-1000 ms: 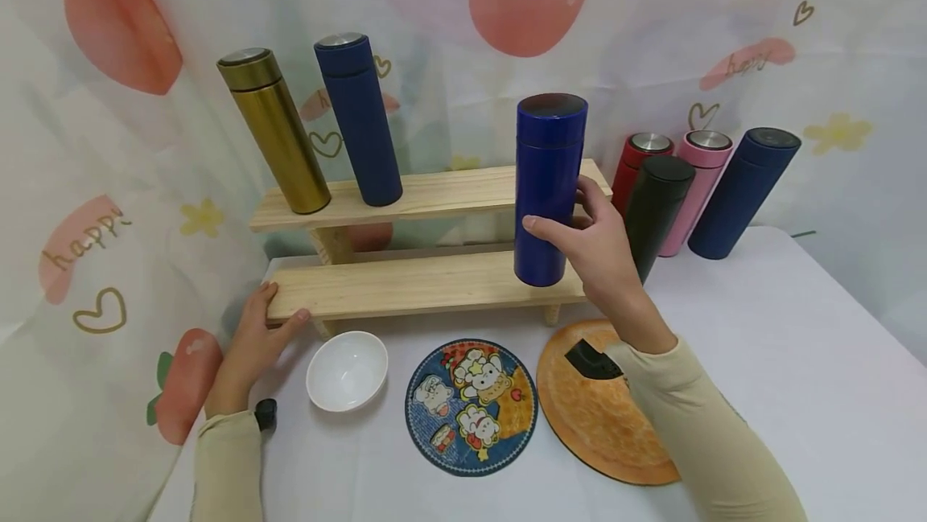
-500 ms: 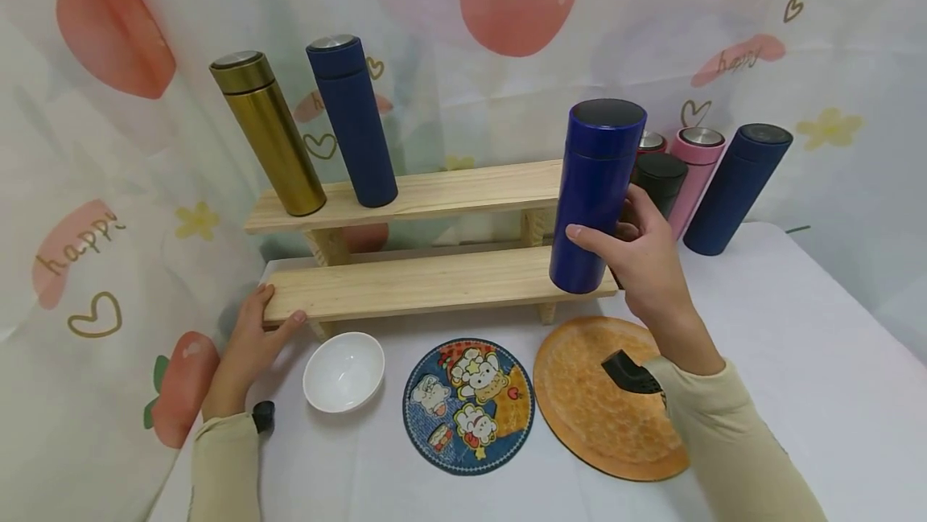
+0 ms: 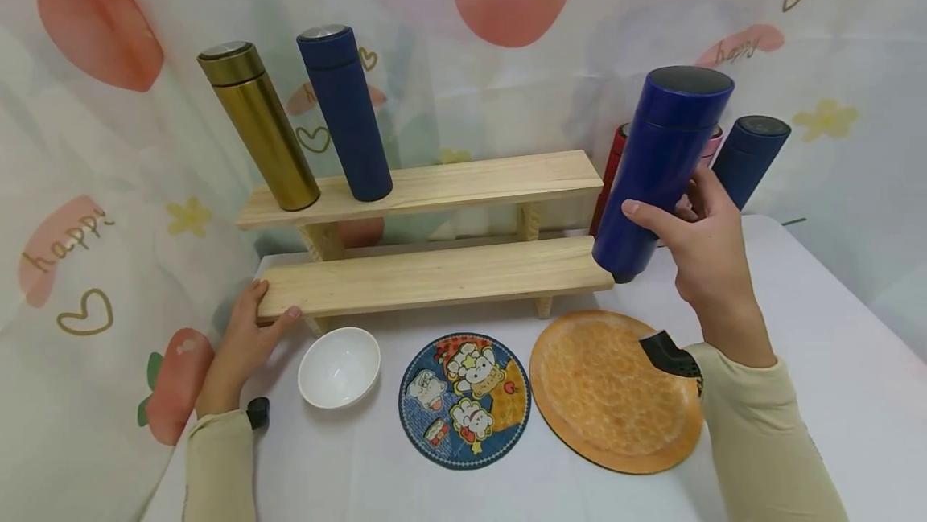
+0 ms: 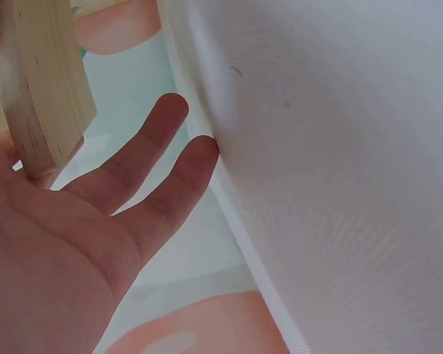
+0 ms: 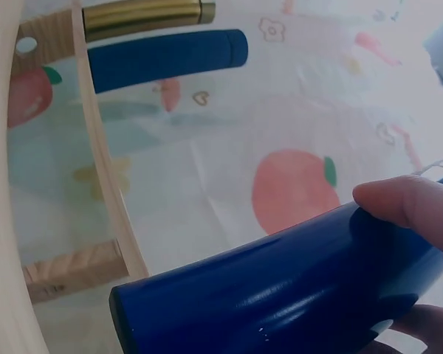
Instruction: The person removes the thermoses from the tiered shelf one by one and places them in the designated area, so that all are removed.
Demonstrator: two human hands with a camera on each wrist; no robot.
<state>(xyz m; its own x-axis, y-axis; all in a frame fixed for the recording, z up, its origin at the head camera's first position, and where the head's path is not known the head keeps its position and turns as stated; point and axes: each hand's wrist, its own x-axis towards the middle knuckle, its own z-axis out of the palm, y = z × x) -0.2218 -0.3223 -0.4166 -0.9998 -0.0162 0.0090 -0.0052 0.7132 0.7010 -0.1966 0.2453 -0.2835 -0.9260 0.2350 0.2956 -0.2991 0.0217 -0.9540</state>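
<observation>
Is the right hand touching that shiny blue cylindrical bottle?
Touching. The head view shows the right hand gripping the shiny blue bottle, thumb against its side.

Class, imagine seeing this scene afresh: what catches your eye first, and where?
The glossy blue cylindrical flask, held tilted in the right hand by the right end of the two-tier pale wooden shelf, stands out first. Next come the shiny gold cylindrical flask and matte navy cylindrical flask, standing on the left of the upper tier.
</observation>
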